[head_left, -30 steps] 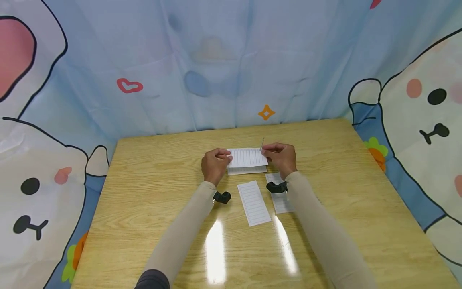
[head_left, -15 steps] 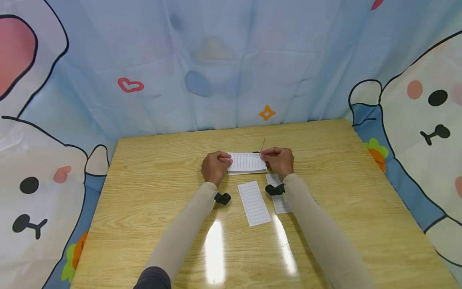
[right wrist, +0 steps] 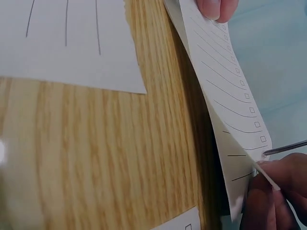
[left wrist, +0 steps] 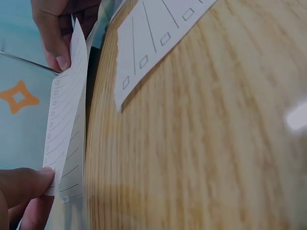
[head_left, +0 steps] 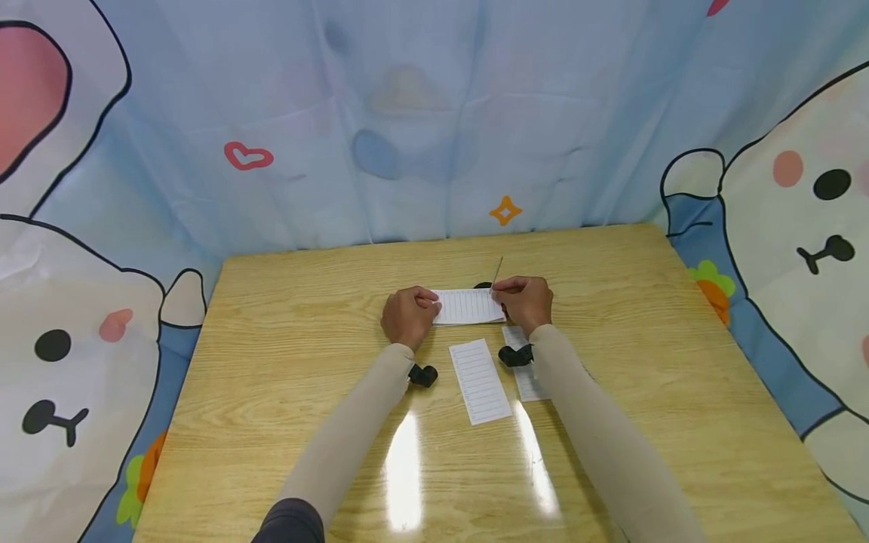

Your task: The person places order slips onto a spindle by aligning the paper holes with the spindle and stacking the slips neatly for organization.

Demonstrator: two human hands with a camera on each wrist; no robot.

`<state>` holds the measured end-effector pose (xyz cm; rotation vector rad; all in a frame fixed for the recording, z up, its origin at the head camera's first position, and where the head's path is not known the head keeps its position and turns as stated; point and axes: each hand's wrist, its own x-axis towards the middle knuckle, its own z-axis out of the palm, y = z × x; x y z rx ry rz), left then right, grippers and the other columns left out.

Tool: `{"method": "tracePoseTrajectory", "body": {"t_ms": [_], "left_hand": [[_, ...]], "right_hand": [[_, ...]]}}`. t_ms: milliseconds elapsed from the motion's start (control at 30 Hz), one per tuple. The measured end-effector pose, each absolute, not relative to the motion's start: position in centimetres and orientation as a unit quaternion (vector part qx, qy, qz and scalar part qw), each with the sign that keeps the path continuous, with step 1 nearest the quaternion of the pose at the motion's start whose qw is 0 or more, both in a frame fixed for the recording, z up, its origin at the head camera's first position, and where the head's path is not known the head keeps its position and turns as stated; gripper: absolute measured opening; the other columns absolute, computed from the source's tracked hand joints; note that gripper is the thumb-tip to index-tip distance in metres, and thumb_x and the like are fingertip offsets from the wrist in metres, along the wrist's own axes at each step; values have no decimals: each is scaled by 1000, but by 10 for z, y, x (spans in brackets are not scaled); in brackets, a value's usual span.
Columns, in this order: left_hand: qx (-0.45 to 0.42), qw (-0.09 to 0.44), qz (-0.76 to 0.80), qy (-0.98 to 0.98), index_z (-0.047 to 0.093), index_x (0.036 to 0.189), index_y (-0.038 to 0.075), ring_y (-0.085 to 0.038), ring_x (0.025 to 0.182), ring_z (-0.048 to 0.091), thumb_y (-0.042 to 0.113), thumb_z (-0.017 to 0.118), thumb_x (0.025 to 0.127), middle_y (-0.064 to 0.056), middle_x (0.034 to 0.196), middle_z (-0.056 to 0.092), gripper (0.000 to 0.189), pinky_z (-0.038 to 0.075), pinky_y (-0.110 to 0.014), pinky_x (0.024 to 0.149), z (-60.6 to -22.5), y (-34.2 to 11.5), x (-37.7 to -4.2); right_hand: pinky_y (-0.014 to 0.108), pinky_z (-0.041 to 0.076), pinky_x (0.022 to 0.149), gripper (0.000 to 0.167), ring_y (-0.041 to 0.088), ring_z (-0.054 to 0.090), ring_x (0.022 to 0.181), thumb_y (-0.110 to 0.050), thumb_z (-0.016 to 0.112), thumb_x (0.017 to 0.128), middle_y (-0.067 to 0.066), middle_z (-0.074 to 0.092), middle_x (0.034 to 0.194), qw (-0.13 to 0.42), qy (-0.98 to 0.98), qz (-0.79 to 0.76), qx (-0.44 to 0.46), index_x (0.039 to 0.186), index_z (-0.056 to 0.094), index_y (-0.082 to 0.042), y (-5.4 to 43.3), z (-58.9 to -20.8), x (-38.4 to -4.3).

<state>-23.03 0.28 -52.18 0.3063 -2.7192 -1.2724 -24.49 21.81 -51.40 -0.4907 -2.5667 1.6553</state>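
A lined white paper strip (head_left: 468,306) with small checkboxes is held up near the table's far side, with at least one more sheet behind it. My left hand (head_left: 411,317) pinches its left end between thumb and fingers. At the right end, my right hand (head_left: 526,302) pinches the paper at the corner. A thin metal rod (right wrist: 285,148) meets the paper just by the right fingertips; whether the fingers grip it is unclear. In the right wrist view the paper bows, and the sheet behind shows below it.
Two lined paper slips lie nearer on the wooden table (head_left: 305,347): one slip (head_left: 479,381) in the middle, another slip (head_left: 529,381) partly under the right forearm. A small black object (head_left: 483,285) shows behind the held paper. A printed curtain (head_left: 407,151) hangs behind the table.
The held paper has come down and nearer, so the sheet below shows less. Both hands lowered slightly with it. The black object behind has come into sight.
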Motion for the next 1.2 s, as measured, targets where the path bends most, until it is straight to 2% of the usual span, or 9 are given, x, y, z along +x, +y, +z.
{"method": "tracePoseTrajectory", "body": {"t_ms": [100, 333, 500, 567, 700, 900, 1200], "left_hand": [[104, 60, -412, -903, 84, 89, 27, -19, 89, 66, 25, 87, 87, 8, 80, 77, 4, 46, -36, 71, -522, 4, -229], [109, 51, -393, -912, 84, 88, 27, -20, 87, 63, 26, 88, 87, 7, 82, 79, 4, 45, -35, 71, -522, 7, -228], [105, 52, -394, -912, 84, 89, 26, -21, 87, 63, 26, 88, 88, 6, 83, 80, 5, 44, -37, 72, -523, 8, -227], [104, 55, -393, -912, 84, 90, 25, -21, 87, 63, 26, 88, 88, 6, 83, 80, 5, 44, -37, 72, -524, 8, -227], [99, 63, -393, -912, 83, 91, 24, -22, 87, 64, 25, 89, 88, 4, 84, 79, 6, 45, -37, 73, -526, 7, -227], [97, 75, -404, -907, 83, 94, 24, -20, 86, 64, 26, 89, 87, 5, 85, 79, 9, 47, -36, 72, -529, 4, -223], [92, 94, -433, -892, 82, 99, 28, -18, 92, 62, 31, 88, 87, 8, 89, 77, 14, 45, -33, 70, -522, 5, -202]], "right_hand": [[27, 55, 66, 12, 19, 70, 79, -10, 83, 92, 14, 80, 101, 34, -838, 520, -160, 87, 85, -20, 217, -514, -246], [41, 57, 80, 15, 27, 71, 88, -10, 82, 91, 14, 79, 98, 45, -862, 480, -157, 83, 84, -23, 215, -516, -247], [45, 58, 85, 10, 29, 72, 90, -11, 80, 92, 14, 79, 98, 45, -874, 461, -145, 88, 85, -18, 217, -515, -246], [45, 58, 85, 6, 28, 72, 91, -13, 80, 94, 13, 80, 99, 41, -881, 451, -141, 94, 85, -15, 217, -515, -246], [44, 58, 84, 10, 28, 72, 91, -15, 79, 96, 13, 80, 101, 37, -888, 440, -129, 102, 84, -10, 219, -517, -244], [37, 56, 77, 10, 26, 71, 89, -16, 79, 96, 13, 79, 101, 42, -881, 458, -112, 103, 82, -10, 220, -519, -240], [26, 54, 73, 14, 19, 69, 85, -18, 82, 94, 10, 76, 98, 62, -869, 484, -87, 106, 80, -10, 225, -514, -232]]}}
